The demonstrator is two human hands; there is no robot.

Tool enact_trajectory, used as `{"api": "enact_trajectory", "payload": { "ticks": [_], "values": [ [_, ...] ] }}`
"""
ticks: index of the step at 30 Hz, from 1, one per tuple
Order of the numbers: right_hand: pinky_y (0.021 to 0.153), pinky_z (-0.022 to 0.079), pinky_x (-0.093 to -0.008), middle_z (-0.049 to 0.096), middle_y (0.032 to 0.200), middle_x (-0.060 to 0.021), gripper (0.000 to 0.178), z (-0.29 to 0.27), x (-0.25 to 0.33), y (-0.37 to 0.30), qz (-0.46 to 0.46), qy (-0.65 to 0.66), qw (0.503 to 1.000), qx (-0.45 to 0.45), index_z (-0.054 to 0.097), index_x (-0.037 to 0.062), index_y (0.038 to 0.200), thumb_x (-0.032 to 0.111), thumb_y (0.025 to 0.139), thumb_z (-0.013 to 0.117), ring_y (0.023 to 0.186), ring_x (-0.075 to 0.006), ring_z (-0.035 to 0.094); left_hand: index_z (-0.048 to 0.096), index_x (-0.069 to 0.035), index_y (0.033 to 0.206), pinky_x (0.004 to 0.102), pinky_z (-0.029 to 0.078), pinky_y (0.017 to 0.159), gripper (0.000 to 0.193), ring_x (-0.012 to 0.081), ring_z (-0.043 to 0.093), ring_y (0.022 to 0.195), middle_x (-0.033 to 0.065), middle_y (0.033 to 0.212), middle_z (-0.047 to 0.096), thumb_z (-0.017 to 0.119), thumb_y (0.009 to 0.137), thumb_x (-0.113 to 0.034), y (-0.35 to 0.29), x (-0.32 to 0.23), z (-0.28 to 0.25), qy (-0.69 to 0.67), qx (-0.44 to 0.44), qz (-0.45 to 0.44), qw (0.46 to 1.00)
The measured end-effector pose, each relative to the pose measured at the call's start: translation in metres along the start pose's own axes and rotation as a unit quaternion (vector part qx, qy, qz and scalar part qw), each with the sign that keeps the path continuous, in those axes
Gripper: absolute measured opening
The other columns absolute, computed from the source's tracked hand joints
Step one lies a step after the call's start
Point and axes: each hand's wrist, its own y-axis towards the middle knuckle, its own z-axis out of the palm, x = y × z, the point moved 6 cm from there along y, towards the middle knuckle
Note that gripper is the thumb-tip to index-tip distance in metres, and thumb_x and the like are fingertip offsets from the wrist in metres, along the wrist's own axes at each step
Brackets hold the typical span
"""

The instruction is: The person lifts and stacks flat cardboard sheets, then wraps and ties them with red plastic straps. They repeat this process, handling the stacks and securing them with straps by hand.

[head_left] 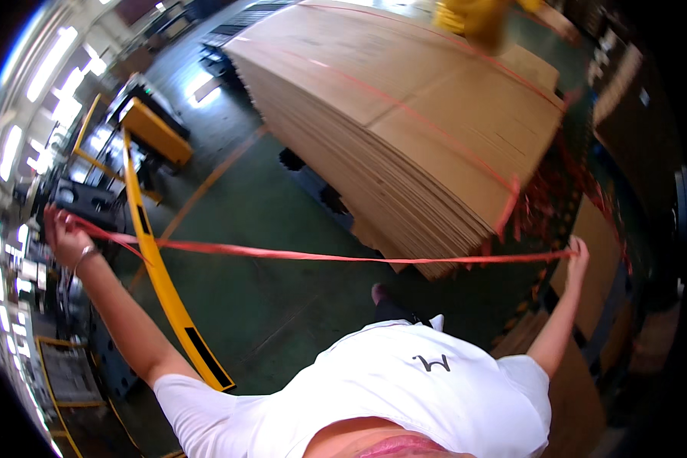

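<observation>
A long red plastic packing rope (282, 253) is stretched nearly straight across in front of me, with both my arms spread wide. At the far left, my left hand (67, 235) is closed round one end, and a short loose tail hangs near it. My right hand (578, 263) pinches the other end at the right. Beyond the rope stands a tall stack of flat brown cardboard sheets (366, 172). Thinner red ropes (408, 111) run over the top of that stack, and a red bunch (509, 204) hangs at its near right corner.
A yellow barrier bar (156, 259) with black patches runs along my left. Dark pallet supports (313, 183) show beneath the stack. Loose red rope (546, 195) lies tangled right of it. A blurred person in yellow (473, 19) is at the stack's far side. Cardboard (594, 248) stands by my right hand.
</observation>
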Motion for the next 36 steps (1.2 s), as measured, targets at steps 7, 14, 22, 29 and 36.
{"api": "enact_trajectory", "payload": {
  "ticks": [7,14,22,29,36],
  "values": [
    [0.037,0.017,-0.0172,0.036,0.056,0.0084,0.023,0.094,0.106,0.008,0.136,0.139,0.980,-0.032,0.058,0.0097,0.103,0.022,0.089,0.045,0.044,-0.0001,0.026,0.060,-0.005,0.105,0.0136,0.031,0.047,0.024,0.0012,0.045,0.063,0.0005,0.100,0.061,0.051,0.083,-0.002,0.039,0.119,0.087,-0.002,0.108,-0.169,0.980],
    [0.052,0.033,-0.0105,0.055,0.109,-0.0013,0.026,0.196,0.258,0.027,0.041,0.058,0.993,0.099,0.052,0.0073,0.112,0.010,0.090,0.038,0.062,-0.0026,0.040,0.053,-0.007,0.114,0.0105,0.033,0.048,0.031,-0.0013,0.045,0.061,-0.0015,0.107,0.058,0.051,0.084,-0.003,0.116,0.255,0.179,-0.030,0.237,-0.258,0.936],
    [0.052,0.028,-0.0140,0.054,0.094,0.0013,0.025,0.346,0.308,0.075,0.149,0.015,0.984,0.097,0.054,0.0083,0.107,0.003,0.087,0.040,0.060,-0.0036,0.037,0.055,-0.002,0.109,0.0127,0.044,0.058,0.026,0.0049,0.054,0.064,0.0038,0.100,0.059,0.052,0.083,-0.004,0.186,0.490,0.282,-0.118,0.307,-0.315,0.890],
    [0.061,0.040,-0.0210,0.053,0.088,-0.0032,0.027,0.506,0.360,0.085,0.121,-0.125,0.982,0.071,0.052,0.0037,0.107,-0.001,0.081,0.050,0.069,-0.0081,0.047,0.051,0.003,0.111,0.0272,0.045,0.086,0.029,0.0219,0.053,0.103,0.0129,0.110,0.055,0.052,0.083,-0.004,0.210,0.637,0.415,-0.344,0.288,-0.328,0.831],
    [0.070,0.041,-0.0226,0.051,0.081,-0.0018,0.023,0.609,0.351,0.117,0.049,-0.197,0.978,0.047,0.054,0.0016,0.102,-0.001,0.079,0.053,0.075,-0.0103,0.048,0.054,-0.006,0.113,0.0279,0.038,0.088,0.031,0.0174,0.050,0.109,0.0073,0.113,0.056,0.055,0.082,-0.008,0.261,0.744,0.560,-0.359,0.325,-0.291,0.825]
  ]
}}
